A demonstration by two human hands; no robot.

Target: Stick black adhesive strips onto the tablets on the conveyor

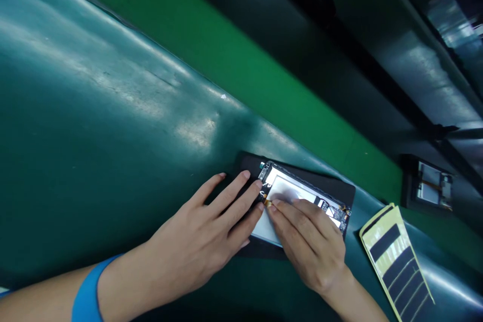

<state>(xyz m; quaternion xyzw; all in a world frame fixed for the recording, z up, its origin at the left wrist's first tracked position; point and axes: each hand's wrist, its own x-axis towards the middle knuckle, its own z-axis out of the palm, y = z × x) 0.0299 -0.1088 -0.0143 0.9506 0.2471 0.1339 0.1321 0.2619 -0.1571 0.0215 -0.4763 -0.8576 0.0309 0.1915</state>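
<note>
An opened tablet (pixel 292 188) with silvery battery and exposed circuit board (pixel 337 211) lies tilted on a black pad (pixel 251 161). My left hand (pixel 211 226) is spread over the tablet's left end, its fingers stretched out and fingertips on the edge. A small orange flex cable (pixel 267 202) shows between the two hands. My right hand (pixel 311 241) lies over the tablet's lower middle, thumb and fingers pressed together with their tips on the orange cable. Those fingers hide part of the cable and battery.
To the right lies a yellow backing sheet (pixel 390 246) with several black adhesive strips. Farther right, another opened device (pixel 433 183) sits in a dark holder beyond the green strip (pixel 234 55). The teal bench mat (pixel 113 126) has a raised far edge.
</note>
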